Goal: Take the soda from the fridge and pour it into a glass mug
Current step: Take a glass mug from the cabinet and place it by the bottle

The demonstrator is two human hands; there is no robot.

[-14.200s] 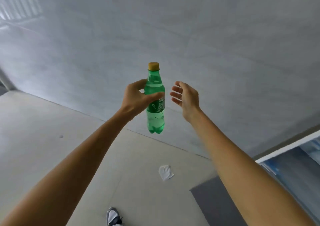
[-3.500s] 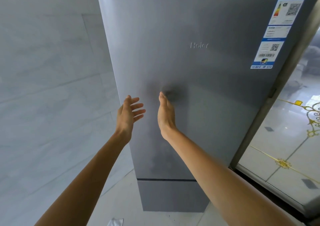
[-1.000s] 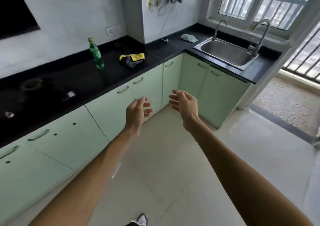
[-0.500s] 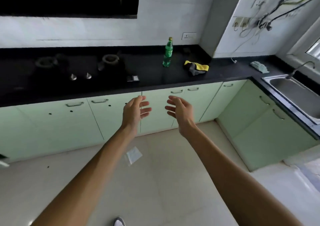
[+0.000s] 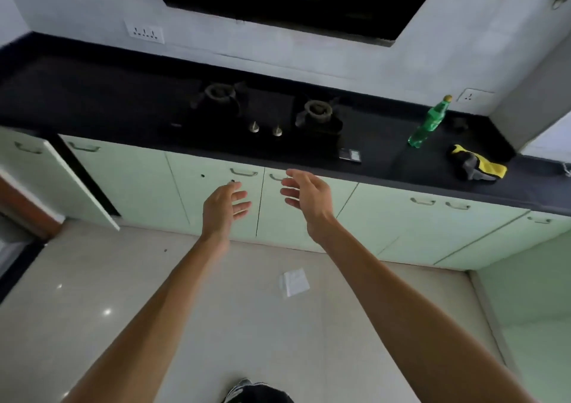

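Note:
A green soda bottle (image 5: 428,123) with a yellow cap stands upright on the black countertop (image 5: 108,106), far to the right. My left hand (image 5: 224,206) and my right hand (image 5: 306,197) are both held out in front of the pale green cabinet doors, fingers spread, holding nothing. Both hands are well left of and below the bottle. No glass mug or fridge is in view.
A two-burner gas stove (image 5: 265,115) sits mid-counter with a small dark box (image 5: 349,155) beside it. A yellow and grey cloth (image 5: 477,167) lies right of the bottle. One cabinet door (image 5: 58,174) at left hangs open. A white paper scrap (image 5: 294,282) lies on the floor.
The view has swung left along the counter, so the bottle and cloth now sit at the far right and the stove is centred. Both hands stay empty and raised.

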